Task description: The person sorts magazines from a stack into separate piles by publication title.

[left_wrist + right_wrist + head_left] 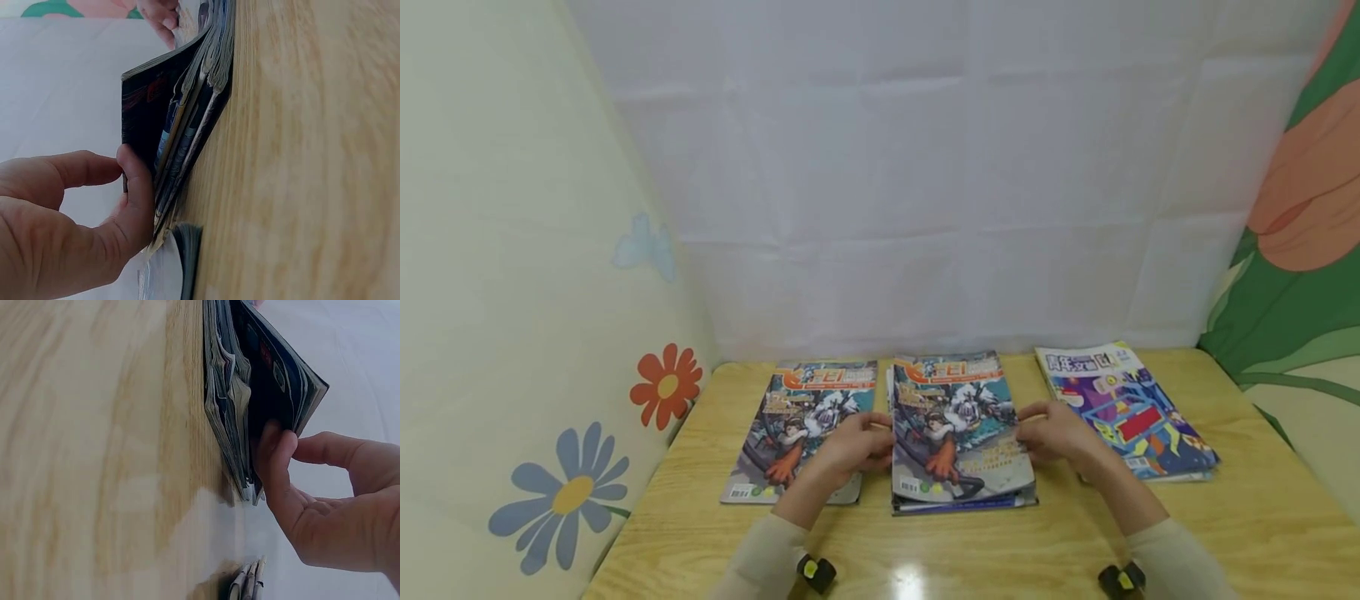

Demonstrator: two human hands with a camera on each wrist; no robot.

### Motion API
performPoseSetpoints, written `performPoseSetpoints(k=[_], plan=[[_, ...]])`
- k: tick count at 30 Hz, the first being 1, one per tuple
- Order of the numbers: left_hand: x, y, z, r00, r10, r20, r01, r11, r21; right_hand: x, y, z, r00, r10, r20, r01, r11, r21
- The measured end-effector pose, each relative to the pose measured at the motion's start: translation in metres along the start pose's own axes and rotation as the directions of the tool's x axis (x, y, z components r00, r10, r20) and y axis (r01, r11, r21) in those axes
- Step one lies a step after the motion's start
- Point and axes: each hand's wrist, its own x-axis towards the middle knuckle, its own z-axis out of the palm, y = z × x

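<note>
From my end: both hands pinching the top magazine [958, 421], lifted edge between them.
Left hand [856, 444] has thumb and finger pinched on its left side; right hand [1054, 432] does the same on its right. Both wrist feeds show me a dark gap between that magazine and the pile [970, 505] under it; can't tell if it touches at the far side. Pile sits on the wooden surface [880, 554], between and below the hands. Just left of the left hand I've got a magazine with a matching cover [801, 433]; right of the right hand, a purple-and-white magazine stack [1131, 408].
</note>
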Motion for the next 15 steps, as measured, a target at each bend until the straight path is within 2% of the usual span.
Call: performPoseSetpoints(k=[10,15], plan=[[0.0017,0.0008,0.002,0.999,-0.003,-0.043,0.004,1.0,0.019,0.0011,0.0003,-0.0009,1.0,-0.018,-0.002,0.018,0.999,0.03],[0.0035,0.0023,0.0027,0.999,0.008,-0.039,-0.007,1.0,0.014,0.0023,0.0008,-0.0009,1.0,-0.022,-0.016,0.022,0.999,0.031]])
